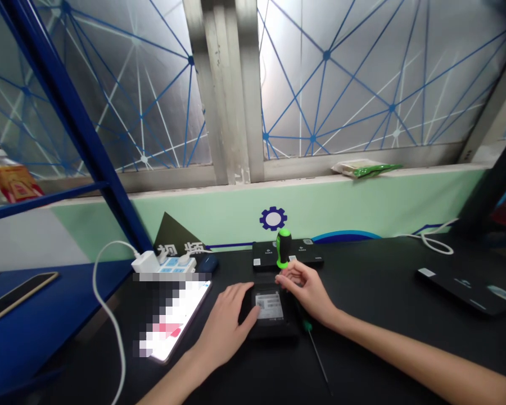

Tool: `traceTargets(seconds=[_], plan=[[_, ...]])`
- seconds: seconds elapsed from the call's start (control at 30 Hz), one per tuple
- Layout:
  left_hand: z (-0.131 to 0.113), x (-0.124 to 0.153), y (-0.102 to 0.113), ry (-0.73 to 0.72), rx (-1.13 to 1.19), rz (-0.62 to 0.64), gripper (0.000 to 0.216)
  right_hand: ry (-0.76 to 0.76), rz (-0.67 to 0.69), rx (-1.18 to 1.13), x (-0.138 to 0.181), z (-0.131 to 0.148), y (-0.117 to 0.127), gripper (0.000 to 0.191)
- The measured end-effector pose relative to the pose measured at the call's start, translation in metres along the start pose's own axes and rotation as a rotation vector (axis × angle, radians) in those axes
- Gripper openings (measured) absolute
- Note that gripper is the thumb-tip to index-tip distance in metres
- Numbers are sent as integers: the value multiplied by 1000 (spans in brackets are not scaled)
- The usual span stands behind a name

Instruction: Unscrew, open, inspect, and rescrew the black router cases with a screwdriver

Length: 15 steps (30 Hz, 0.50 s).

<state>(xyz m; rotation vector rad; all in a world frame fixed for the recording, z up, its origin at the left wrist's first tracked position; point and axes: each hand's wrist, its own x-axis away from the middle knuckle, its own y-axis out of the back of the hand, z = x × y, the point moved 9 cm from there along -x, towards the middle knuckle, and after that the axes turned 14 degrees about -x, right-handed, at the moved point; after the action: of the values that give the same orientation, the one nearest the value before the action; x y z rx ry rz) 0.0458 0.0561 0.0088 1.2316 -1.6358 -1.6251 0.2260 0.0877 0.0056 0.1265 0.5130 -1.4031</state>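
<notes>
A small black box-like device (270, 313) with a white label on top lies on the dark table. My left hand (228, 326) rests flat on its left side, fingers stretched out. My right hand (306, 289) pinches the shaft of a green and black screwdriver (283, 247) that stands upright over the device's far right corner. A second thin screwdriver with a green collar (316, 346) lies on the table just right of the device, under my right wrist.
A lit tablet (172, 323) lies left of the device, a white power strip (164, 263) with a cable behind it. A black flat box (287, 254) sits behind the screwdriver, another black device (466, 289) at right. A phone (17, 295) lies on the blue shelf at left.
</notes>
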Motion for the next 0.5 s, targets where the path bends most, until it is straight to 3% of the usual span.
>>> traceTargets(seconds=[0.1, 0.27, 0.5], plan=[[0, -5, 1, 30, 7, -15, 43, -1, 13, 4, 0, -1, -2, 26], [-14, -17, 2, -97, -28, 0, 35, -9, 33, 4, 1, 0, -4, 27], [-9, -14, 7, -79, 23, 23, 36, -16, 60, 27, 4, 3, -7, 28]])
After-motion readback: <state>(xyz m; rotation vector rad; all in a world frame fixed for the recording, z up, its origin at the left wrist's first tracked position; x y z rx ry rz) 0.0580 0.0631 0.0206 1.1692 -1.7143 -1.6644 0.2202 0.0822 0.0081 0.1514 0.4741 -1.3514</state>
